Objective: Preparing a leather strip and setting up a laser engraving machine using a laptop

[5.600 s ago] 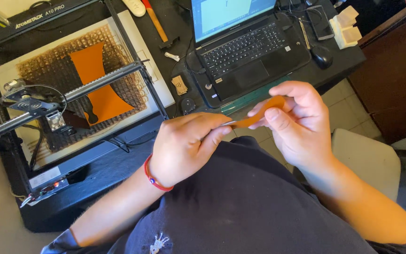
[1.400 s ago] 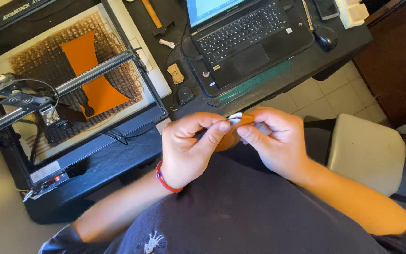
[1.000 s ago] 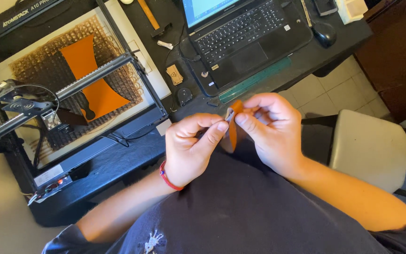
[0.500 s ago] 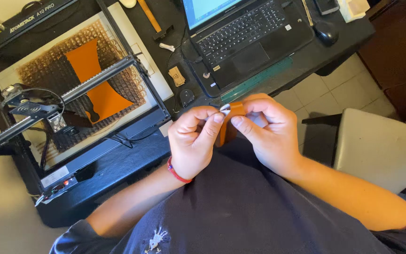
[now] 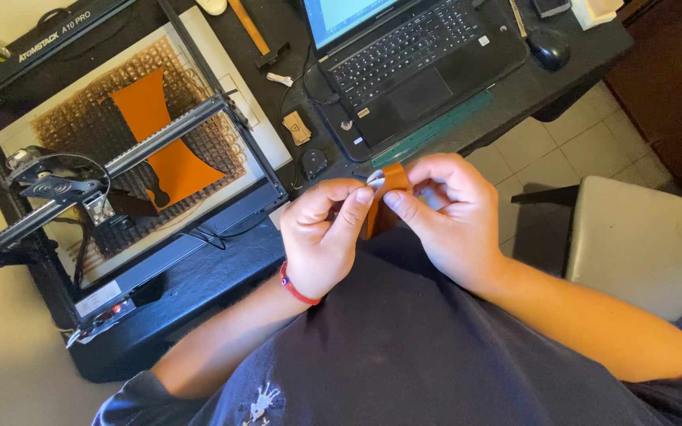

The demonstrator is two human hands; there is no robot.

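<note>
Both hands meet just above my lap, in front of the desk edge. My left hand (image 5: 321, 237), with a red bracelet at the wrist, and my right hand (image 5: 447, 217) pinch a small brown leather piece (image 5: 384, 201) between fingers and thumbs. The piece hangs upright between them. A small pale, shiny bit (image 5: 376, 178) shows at its top, between the fingertips; what it is I cannot tell.
A laser engraver frame (image 5: 120, 158) with an orange leather sheet (image 5: 159, 134) on its mesh bed fills the left of the desk. An open laptop (image 5: 412, 63), a mouse (image 5: 550, 47), a green ruler (image 5: 436, 130), a hammer (image 5: 250, 31) and small leather scraps lie on the desk. A white stool (image 5: 641, 237) stands at right.
The leather piece went from lying level between my hands to hanging upright. Both hands closed in on its top edge and have stayed there for the last second.
</note>
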